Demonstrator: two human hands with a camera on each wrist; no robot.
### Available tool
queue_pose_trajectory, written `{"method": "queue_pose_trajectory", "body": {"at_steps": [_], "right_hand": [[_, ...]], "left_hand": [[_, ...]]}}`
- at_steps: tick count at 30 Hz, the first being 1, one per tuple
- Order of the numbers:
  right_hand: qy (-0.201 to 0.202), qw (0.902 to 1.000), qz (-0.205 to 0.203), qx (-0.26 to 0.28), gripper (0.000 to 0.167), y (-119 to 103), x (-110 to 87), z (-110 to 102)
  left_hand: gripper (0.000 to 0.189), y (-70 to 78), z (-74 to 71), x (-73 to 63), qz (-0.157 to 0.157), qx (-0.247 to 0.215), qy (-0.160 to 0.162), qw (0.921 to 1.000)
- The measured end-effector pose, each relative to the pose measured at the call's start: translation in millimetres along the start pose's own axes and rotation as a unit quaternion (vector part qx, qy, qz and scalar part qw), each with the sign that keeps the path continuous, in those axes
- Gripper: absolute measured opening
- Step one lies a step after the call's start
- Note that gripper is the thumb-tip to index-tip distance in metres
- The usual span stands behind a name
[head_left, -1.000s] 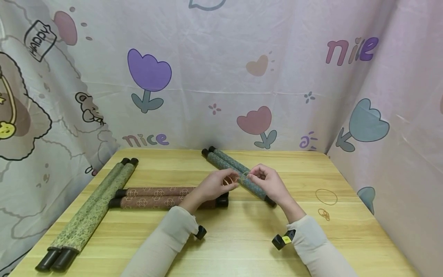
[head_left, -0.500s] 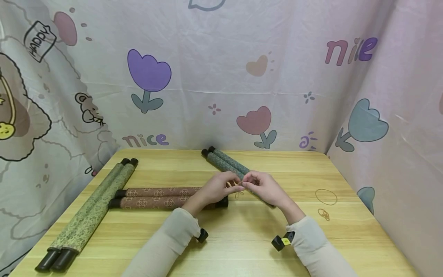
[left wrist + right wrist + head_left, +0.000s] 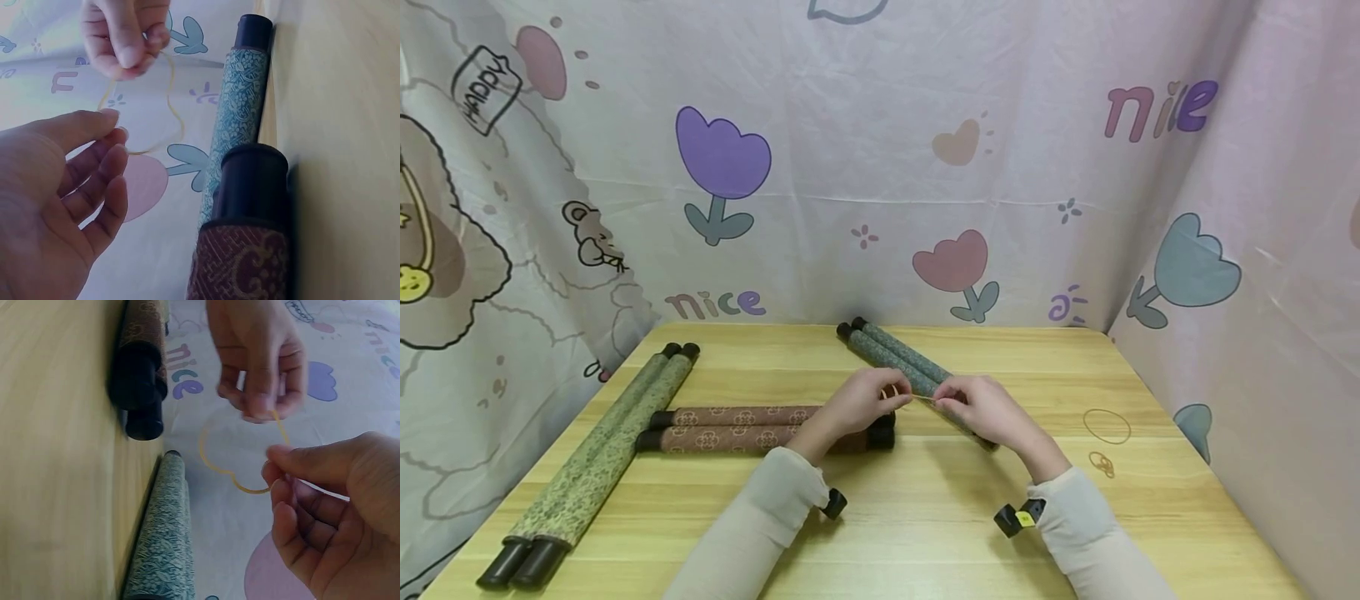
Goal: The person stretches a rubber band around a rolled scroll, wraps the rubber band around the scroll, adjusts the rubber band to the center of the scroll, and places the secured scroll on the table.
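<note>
Between my two hands a thin yellow rubber band (image 3: 215,466) hangs as a loose loop, a short stretch of it running from fingertips to fingertips. My left hand (image 3: 863,404) pinches one side of it between thumb and index finger. Opposite, my right hand (image 3: 988,408) pinches the other side the same way. Both hands are held above the table, in front of a pair of blue-green patterned scrolls (image 3: 891,358) with black end knobs. Below and left of my left hand lies a pair of reddish-brown scrolls (image 3: 722,437), partly hidden by that hand and wrist.
A pair of yellow-green scrolls (image 3: 602,450) lies slantwise along the left of the wooden table (image 3: 917,533). On the right side rest a single open rubber band (image 3: 1107,426) and a small bunched rubber band (image 3: 1102,464). A printed curtain (image 3: 850,167) hangs behind the table.
My hands came together over the rubber band, then moved slightly apart, with a short strand now visible between the fingertips. The scrolls have stayed in place.
</note>
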State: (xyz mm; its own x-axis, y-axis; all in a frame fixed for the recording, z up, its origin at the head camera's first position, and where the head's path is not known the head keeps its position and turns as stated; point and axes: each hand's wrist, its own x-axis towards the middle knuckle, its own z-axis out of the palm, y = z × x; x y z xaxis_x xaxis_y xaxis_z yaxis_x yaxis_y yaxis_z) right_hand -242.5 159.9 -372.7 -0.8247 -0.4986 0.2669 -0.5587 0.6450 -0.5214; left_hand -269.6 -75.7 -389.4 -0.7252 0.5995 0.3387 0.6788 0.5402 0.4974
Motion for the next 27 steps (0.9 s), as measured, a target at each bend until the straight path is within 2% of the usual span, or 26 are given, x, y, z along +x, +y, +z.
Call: {"method": "queue_pose_trajectory", "body": {"at_steps": [2, 5, 10, 13, 19, 23, 27], "right_hand": [[0.006, 0.9997, 0.010, 0.022, 0.007, 1.4, -0.1, -3.4], [0.015, 0.9963, 0.024, 0.082, 0.008, 2.7, -1.6, -9.9], [0.014, 0.9783, 0.035, 0.204, 0.016, 3.9, -4.4, -18.3], [0.022, 0.9693, 0.049, 0.240, 0.017, 7.0, -4.2, -19.2], [0.050, 0.9679, 0.073, 0.235, 0.020, 19.7, 0.9, -23.1], [0.058, 0.9741, 0.072, 0.207, 0.019, 25.1, 4.3, -30.0], [0.055, 0.9845, 0.066, 0.153, 0.015, 28.2, 6.7, -36.9]], "left_hand": [[0.004, -1.0, -0.2, 0.0, -0.010, 0.009, -0.010, 0.9999], [0.005, -3.4, 1.2, 0.2, -0.025, 0.019, -0.019, 0.9993], [0.005, -6.5, 3.2, 0.5, -0.038, 0.016, -0.024, 0.9989], [0.005, -7.9, 4.8, 1.0, -0.043, 0.014, -0.031, 0.9985], [0.007, -9.5, 8.1, 1.9, -0.047, 0.005, -0.042, 0.9980], [0.008, -8.3, 7.8, 3.6, -0.046, -0.009, -0.049, 0.9977], [0.008, -4.7, 7.1, 7.7, -0.051, -0.021, -0.065, 0.9964]]}}
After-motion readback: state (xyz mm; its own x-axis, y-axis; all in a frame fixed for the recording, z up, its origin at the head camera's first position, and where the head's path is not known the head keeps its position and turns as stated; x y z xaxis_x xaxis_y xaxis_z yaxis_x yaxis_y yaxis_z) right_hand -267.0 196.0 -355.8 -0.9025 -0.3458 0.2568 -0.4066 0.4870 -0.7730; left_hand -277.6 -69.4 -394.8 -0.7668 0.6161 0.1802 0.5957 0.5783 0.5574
